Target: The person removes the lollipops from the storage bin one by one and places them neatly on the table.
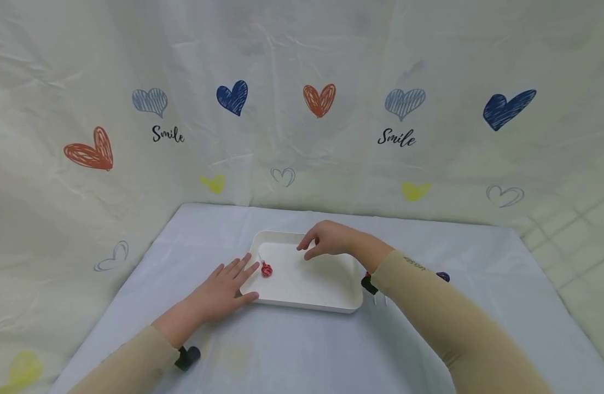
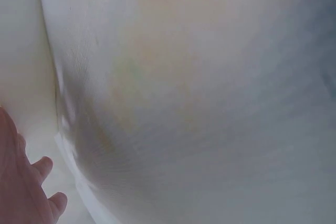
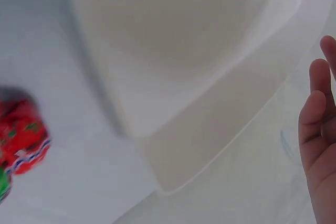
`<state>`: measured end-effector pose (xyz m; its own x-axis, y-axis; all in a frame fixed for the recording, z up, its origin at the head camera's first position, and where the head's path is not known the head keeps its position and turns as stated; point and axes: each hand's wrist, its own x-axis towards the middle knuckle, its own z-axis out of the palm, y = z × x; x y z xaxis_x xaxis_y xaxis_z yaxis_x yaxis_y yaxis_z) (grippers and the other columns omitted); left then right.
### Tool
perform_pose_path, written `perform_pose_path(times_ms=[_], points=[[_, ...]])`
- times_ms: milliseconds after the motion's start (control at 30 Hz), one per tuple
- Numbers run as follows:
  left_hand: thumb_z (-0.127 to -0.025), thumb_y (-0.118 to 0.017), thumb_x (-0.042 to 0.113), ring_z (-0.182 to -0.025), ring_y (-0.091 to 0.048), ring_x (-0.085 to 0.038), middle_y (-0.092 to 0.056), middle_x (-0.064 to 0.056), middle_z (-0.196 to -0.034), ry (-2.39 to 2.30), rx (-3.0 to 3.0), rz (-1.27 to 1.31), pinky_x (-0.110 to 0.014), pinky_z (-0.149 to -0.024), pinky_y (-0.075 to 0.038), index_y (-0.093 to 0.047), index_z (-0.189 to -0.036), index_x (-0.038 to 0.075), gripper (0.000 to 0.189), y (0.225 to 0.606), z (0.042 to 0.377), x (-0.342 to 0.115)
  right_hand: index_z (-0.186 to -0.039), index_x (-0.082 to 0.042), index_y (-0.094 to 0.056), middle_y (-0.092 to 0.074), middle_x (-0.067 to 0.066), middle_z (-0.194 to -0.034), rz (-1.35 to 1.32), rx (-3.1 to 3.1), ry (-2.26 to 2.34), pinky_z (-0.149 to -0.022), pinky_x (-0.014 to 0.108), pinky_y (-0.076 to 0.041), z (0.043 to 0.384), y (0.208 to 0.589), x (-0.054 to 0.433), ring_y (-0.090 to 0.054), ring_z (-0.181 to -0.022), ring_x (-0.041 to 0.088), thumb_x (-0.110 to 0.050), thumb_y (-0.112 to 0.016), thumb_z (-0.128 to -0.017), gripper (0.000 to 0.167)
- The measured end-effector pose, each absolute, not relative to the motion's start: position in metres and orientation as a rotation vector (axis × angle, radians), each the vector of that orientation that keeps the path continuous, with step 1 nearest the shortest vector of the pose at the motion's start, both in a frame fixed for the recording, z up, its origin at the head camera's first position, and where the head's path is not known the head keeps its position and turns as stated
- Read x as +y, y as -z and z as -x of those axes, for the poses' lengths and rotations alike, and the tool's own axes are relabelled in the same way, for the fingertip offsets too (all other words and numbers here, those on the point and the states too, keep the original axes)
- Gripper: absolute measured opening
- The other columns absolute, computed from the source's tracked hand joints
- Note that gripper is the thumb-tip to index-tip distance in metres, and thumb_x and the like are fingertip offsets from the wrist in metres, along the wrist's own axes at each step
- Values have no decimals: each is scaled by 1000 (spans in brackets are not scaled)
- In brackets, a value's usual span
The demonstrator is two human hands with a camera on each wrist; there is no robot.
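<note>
A white rectangular tray (image 1: 307,302) lies on the table, with one red-wrapped lollipop (image 1: 266,269) in its left part, white stick toward the back. My left hand (image 1: 218,293) rests at the tray's left edge, fingers spread and straight, thumb near the front left corner. Over the tray's back right part hovers my right hand (image 1: 334,239), fingers loosely bent downward with nothing between them. In the right wrist view the hand (image 3: 321,140) shows at the right edge, apart from the tray wall (image 3: 210,124). The left wrist view catches only part of the left hand (image 2: 23,182).
Right of the tray, partly behind the right forearm, are a purple-wrapped candy (image 1: 443,276) and white sticks (image 1: 381,300). A red wrapped candy (image 3: 23,140) with a green one (image 3: 4,184) lies beside the tray. A heart-printed curtain (image 1: 282,137) rises behind the table.
</note>
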<state>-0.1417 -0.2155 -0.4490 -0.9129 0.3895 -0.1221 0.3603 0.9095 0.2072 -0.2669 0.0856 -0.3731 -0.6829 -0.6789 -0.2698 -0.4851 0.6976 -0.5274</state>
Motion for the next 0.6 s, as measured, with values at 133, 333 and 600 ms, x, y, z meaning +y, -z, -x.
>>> perform_pose_path(times_ms=[133,333,600], points=[[-93,-43,71,-149,-18,-35,-12,-5,-166,-278,2909,-576,-60,-118,-15,-24,-159,24,83,446,140,-215,-116,-23,-76,-72,-7,-109,936,2460,533,-76,29,-52,265,374,65,-60,-89,16,-30,-80,-85,32],[-93,-40,73,-149,-18,-34,-11,-3,-167,-266,2919,-559,-60,-117,-14,-23,-159,24,84,447,140,-216,-116,-24,-76,-72,-5,-110,1008,2452,479,-75,27,-52,264,379,38,-60,-86,13,-31,-80,-85,32],[-93,-42,71,-150,-16,-31,-8,-1,-167,-242,2911,-558,-58,-118,-15,-21,-160,27,83,448,142,-217,-114,-30,-76,-70,-14,-108,1032,2444,386,-88,26,-51,262,390,13,-62,-103,11,-32,-81,-84,30]])
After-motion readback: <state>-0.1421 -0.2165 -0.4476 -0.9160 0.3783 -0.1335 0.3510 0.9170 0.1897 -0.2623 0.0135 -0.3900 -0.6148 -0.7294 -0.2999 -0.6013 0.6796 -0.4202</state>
